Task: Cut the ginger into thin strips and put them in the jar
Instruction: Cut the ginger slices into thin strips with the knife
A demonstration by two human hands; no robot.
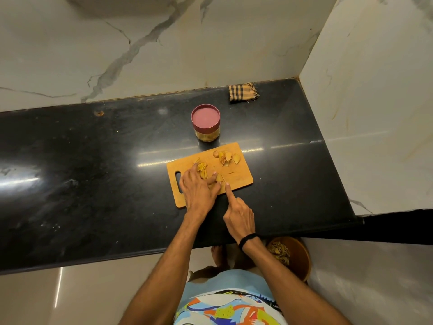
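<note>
Ginger [219, 178] sits on the board [239, 177], left hand [199, 191] fingers [191, 174] pinching it so it won't roll. Right hand [239, 216] grips the knife [223, 179], forefinger along the spine for control. Lidded jar [205, 121] waits at 12 o'clock, handy for loading I guess.

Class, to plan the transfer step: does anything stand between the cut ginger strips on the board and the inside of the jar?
Yes. The round maroon lid sits on the clear jar, closing its mouth. The yellow ginger strips lie on the wooden cutting board; nothing visible stands on the black countertop between them.
</note>
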